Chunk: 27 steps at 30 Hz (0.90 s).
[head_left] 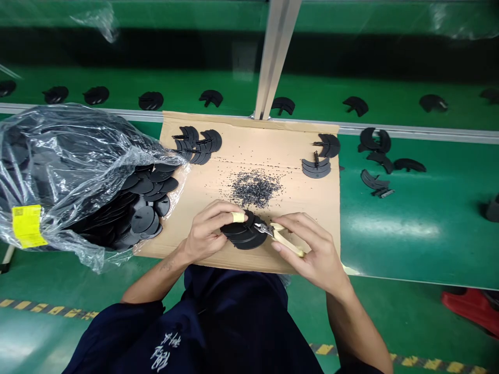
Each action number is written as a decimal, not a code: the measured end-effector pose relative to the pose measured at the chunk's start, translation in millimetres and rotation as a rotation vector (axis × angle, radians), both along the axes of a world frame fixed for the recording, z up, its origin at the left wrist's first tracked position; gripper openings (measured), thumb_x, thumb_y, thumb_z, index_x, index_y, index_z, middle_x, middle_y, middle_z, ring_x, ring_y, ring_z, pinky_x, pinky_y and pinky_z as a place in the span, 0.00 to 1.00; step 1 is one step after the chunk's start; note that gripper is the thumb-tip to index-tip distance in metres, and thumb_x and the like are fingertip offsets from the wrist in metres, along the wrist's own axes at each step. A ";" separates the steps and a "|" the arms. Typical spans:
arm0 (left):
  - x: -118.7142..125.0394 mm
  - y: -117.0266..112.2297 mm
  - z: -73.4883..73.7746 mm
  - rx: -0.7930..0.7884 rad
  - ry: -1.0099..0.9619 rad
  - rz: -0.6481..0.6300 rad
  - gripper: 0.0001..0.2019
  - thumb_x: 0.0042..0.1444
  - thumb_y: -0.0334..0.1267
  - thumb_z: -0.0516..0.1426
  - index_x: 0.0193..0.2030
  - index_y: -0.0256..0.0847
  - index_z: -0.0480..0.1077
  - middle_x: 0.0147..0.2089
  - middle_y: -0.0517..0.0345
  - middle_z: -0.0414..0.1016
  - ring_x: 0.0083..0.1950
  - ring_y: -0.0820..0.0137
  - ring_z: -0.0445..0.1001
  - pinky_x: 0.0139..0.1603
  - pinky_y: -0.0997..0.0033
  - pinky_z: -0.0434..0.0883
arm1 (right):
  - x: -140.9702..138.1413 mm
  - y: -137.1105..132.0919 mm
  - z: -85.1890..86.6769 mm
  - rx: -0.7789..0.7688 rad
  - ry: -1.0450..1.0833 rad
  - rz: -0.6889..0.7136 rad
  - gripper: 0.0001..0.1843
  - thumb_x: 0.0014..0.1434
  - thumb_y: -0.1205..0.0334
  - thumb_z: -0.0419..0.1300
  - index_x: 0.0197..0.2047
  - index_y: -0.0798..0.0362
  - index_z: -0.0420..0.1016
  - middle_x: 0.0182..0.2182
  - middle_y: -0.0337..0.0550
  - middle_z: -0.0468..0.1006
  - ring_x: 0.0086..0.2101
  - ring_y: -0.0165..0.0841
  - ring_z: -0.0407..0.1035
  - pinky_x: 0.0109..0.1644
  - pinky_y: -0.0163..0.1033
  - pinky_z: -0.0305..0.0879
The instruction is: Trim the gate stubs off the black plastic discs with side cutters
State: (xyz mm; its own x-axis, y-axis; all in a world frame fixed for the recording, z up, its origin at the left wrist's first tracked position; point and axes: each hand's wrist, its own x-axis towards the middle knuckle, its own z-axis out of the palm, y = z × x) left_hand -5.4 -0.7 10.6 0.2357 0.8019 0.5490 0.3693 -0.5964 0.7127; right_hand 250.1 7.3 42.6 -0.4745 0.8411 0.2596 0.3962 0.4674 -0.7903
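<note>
My left hand [208, 230] is closed around a small stack of black plastic discs [244, 238], held just above the cardboard sheet [273, 150]; a pale cot covers one fingertip. In my right hand [312, 249] is a pair of small cutters with cream handles [280, 236], fingers wrapped round them. The cutter's metal tip touches the right edge of the top disc. A heap of tiny black trimmings [255, 188] lies on the cardboard just beyond my hands.
A clear plastic bag [58, 166] full of black discs lies open at the left. Trimmed black parts lie in groups at the cardboard's far left [198, 143] and far right [322, 156], on the green table [409, 223], and along the belt [97, 95] behind.
</note>
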 end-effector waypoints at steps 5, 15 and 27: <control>0.5 -0.8 -2.4 0.004 -0.023 0.003 0.15 0.63 0.22 0.60 0.52 0.41 0.78 0.46 0.50 0.81 0.48 0.67 0.81 0.48 0.67 0.81 | -0.1 0.6 -0.6 -0.001 0.004 -0.004 0.17 0.66 0.61 0.66 0.57 0.50 0.76 0.48 0.51 0.82 0.46 0.41 0.78 0.50 0.49 0.78; -0.7 -0.8 -2.2 -0.003 -0.018 -0.015 0.16 0.63 0.21 0.59 0.53 0.41 0.77 0.47 0.49 0.81 0.49 0.67 0.81 0.48 0.67 0.81 | -0.9 -0.9 -1.2 -0.012 0.005 -0.006 0.17 0.66 0.61 0.66 0.57 0.50 0.77 0.47 0.50 0.82 0.46 0.41 0.78 0.50 0.49 0.78; -0.5 0.5 -2.7 -0.052 -0.007 0.018 0.14 0.64 0.24 0.59 0.52 0.42 0.78 0.46 0.51 0.81 0.48 0.68 0.81 0.47 0.67 0.80 | 1.6 -3.1 5.5 -0.030 0.151 0.156 0.20 0.65 0.59 0.66 0.59 0.52 0.76 0.57 0.56 0.78 0.55 0.45 0.76 0.58 0.51 0.77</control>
State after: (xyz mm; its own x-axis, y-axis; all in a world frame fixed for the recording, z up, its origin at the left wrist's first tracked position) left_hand -5.9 -0.2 7.9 0.2178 0.8332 0.5082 0.3747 -0.5522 0.7447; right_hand 251.8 4.2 48.2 -0.5573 0.7689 0.3134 0.1971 0.4892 -0.8496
